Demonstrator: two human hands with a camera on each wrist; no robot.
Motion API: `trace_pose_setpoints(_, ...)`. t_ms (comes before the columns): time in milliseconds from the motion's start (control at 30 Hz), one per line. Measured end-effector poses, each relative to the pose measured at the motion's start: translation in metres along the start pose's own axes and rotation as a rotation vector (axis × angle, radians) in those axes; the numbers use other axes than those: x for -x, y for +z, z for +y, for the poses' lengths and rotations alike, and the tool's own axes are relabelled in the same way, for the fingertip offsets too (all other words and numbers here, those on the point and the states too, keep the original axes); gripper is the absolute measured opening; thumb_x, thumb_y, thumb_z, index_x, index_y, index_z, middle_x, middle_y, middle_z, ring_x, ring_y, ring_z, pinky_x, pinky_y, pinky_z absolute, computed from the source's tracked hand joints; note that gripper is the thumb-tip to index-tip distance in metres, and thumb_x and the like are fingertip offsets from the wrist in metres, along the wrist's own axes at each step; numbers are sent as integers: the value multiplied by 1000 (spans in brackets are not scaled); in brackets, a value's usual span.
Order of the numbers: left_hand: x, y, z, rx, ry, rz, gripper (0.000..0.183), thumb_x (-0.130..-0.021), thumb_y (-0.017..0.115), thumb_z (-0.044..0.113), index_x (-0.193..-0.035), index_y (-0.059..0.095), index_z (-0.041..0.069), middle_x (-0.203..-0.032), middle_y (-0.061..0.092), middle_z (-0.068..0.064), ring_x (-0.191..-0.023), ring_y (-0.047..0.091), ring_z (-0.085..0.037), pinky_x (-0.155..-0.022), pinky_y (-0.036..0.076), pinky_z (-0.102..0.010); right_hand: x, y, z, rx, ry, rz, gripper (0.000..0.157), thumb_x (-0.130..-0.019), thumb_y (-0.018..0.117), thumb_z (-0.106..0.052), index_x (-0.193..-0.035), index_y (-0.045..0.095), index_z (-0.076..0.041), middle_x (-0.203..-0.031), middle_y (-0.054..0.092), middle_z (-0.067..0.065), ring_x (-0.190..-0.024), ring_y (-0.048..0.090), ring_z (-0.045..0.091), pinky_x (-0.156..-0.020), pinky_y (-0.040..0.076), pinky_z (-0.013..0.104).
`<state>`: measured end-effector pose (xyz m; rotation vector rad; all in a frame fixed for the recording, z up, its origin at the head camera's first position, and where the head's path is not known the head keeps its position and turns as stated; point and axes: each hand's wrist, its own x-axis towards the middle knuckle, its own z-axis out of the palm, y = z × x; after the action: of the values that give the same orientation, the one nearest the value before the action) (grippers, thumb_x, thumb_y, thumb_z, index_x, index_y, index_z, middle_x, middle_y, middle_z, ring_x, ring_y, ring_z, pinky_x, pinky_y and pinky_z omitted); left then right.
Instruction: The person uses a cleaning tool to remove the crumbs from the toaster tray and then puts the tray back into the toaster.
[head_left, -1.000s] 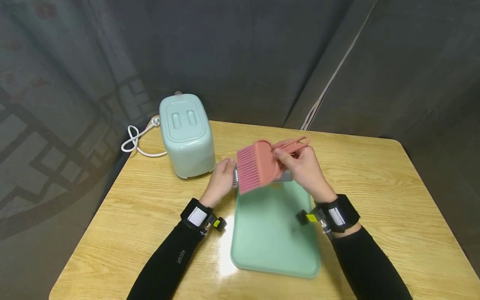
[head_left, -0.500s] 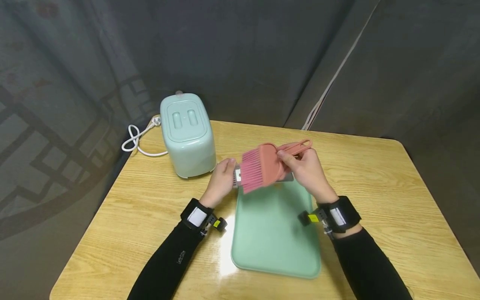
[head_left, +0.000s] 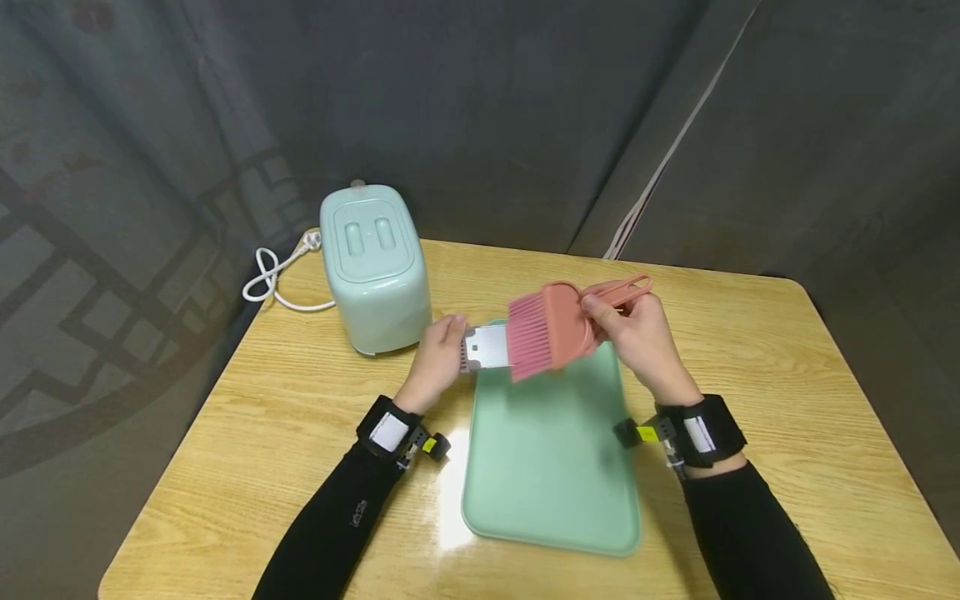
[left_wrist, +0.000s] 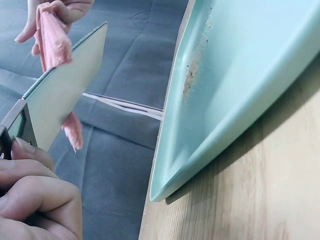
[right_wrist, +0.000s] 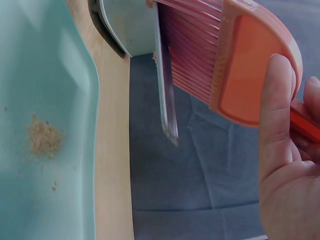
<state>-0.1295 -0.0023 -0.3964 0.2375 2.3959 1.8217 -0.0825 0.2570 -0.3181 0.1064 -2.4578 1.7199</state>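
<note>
My left hand [head_left: 437,360] grips the grey end of a flat metal crumb tray [head_left: 491,345], held above the green tray [head_left: 551,475]. Between the thumb and fingers of my right hand [head_left: 633,340] is the handle of a wide pink brush [head_left: 567,323]. Its bristles lie across the far part of the crumb tray and hide it in the head view. In the left wrist view, bristles [left_wrist: 57,45] show at the plate's upper edge and some hang below it. Brown crumbs [right_wrist: 44,137] lie in a small heap on the green tray.
A pale green toaster [head_left: 375,275] stands at the back left of the wooden table [head_left: 750,400], its white cord and plug [head_left: 273,287] looped beside it. Dark grey curtains [head_left: 487,125] hang close behind the table.
My right hand has drawn the brush to the right along the crumb tray, baring more of its metal near my left hand. The left hand has shifted slightly left.
</note>
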Motion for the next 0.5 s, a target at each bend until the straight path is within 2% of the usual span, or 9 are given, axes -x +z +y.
trace_pose_setpoints(267, 0, -3, 1, 2, 2, -7, 39, -101, 32, 34, -94, 58, 6, -82, 57, -12, -74, 54, -22, -63, 46, -33, 3, -14, 1, 25, 6, 41, 33, -92, 56, -32, -104, 63, -2, -74, 66, 3, -59, 61, 23, -51, 54, 25)
trace_pose_setpoints(500, 1, -5, 0, 10, 0, -7, 40, -101, 33, 35, -94, 57, 5, -84, 57, -12, -76, 54, -23, -65, 45, -35, 5, -25, 4, 9, 6, 66, 34, -93, 55, -30, -105, 62, 1, -72, 66, 3, -53, 60, 25, -48, 54, 26)
